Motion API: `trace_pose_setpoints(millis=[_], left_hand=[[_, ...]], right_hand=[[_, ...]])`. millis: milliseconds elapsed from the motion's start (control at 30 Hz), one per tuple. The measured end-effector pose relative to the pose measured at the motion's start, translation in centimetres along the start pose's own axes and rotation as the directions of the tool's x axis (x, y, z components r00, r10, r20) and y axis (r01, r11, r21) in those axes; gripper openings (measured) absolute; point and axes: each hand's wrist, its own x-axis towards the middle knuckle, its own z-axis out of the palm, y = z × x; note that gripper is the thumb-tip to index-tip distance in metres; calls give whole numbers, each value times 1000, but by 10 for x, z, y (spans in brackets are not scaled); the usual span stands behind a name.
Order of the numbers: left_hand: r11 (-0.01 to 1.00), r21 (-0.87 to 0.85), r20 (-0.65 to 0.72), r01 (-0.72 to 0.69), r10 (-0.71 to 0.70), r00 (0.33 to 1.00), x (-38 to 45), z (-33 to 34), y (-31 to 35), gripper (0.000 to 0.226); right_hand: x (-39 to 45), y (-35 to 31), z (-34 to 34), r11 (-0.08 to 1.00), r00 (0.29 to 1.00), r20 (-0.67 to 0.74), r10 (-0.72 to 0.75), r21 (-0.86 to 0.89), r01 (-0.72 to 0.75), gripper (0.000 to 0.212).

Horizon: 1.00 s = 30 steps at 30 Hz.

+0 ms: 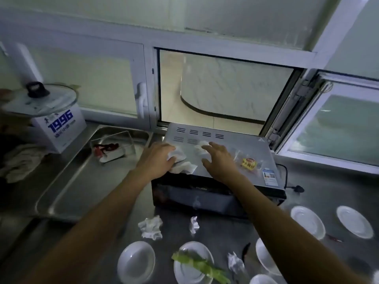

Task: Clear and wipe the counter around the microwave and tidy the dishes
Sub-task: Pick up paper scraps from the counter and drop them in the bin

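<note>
A grey microwave (pixel 242 148) stands on the steel counter (pixel 320 189) under an open window. My left hand (pixel 155 158) grips crumpled white tissue (pixel 183 167) on the microwave's top. My right hand (pixel 217 158) hovers spread beside it, fingertips at another small white tissue (pixel 202 144). A yellow snack packet (pixel 248 162) lies on the top to the right. On the counter in front lie crumpled tissues (pixel 150 227), (pixel 194 224), (pixel 235 263) and several white dishes (pixel 136 262), (pixel 307 221), (pixel 354 221). One plate (pixel 184 269) carries a green vegetable strip (pixel 200 265).
A steel tray (pixel 67 181) sits left of the microwave, with a clear box (pixel 112 147) at its far end. Further left are a white "1996" carton (pixel 59 128) under a glass lid (pixel 41 99) and a rag (pixel 19 162). The microwave's cord and plug (pixel 295 188) lie right.
</note>
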Motion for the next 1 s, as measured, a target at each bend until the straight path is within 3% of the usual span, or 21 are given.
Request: trace_pose_setpoints(millis=[200,333,533,767,1000], left_hand=[[988,149,124,-51,32,992,25,15,-12,27],[974,210,101,-86,66,993,29,15,-14,25],[990,133,91,-57,45,995,36,18,-13,33],[999,4,-11,-47,48,999,36,20,-10,37],[997,-21,-50,-76,75,996,42,18,-6,24]], right_hand=[[30,8,10,998,998,16,53,-45,-53,52],[49,9,16,998,998,25,53,-46,-52,49],[66,12,26,995,998,-3,66,-78,-66,42],[73,18,31,993,993,-87,78,-85,-85,25],[65,27,26,996,985,-157,68,-53,-77,21]])
